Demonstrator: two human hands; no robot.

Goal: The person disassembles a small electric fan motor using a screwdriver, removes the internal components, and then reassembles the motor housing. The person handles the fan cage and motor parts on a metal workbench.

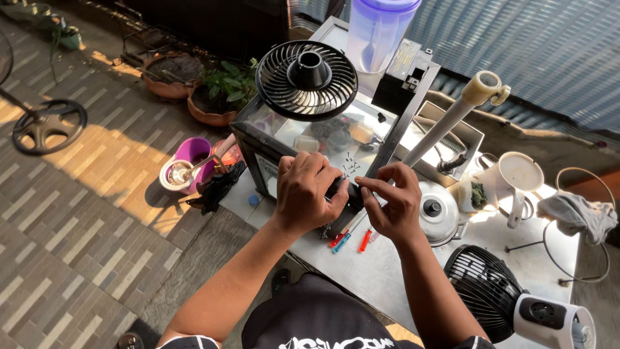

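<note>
Hands meet over the near edge of a glass box (284, 139) on the bench (381, 271). Left hand (309, 190) is curled, its fingers closed over a small black part (341, 190) at the box's front corner; most of that part is hidden under the palm, so its shape cannot be told. Right hand (395, 201) comes in from the other side, its thumb and forefinger narrowed to a pinch at the part's end; whether they grip something tiny there cannot be seen.

Judged from the pose, this is fine fitting work: the left hand does best as a steady clamp with the wrist low, while the right makes small moves from the fingertips only. Keeping the part braced against the box frame would stop it twisting.

Both forearms reach forward from the body, elbows wide, wrists bent slightly down.

3 screwdrivers (352, 239), with red and blue handles, lie on the bench just below the hands. A black fan grille (307, 81) rests on top of the box. A pot lid (438, 212) sits right of the right hand, a white pipe (445, 126) slants up behind it, and another fan (510, 300) lies at the near right.
</note>
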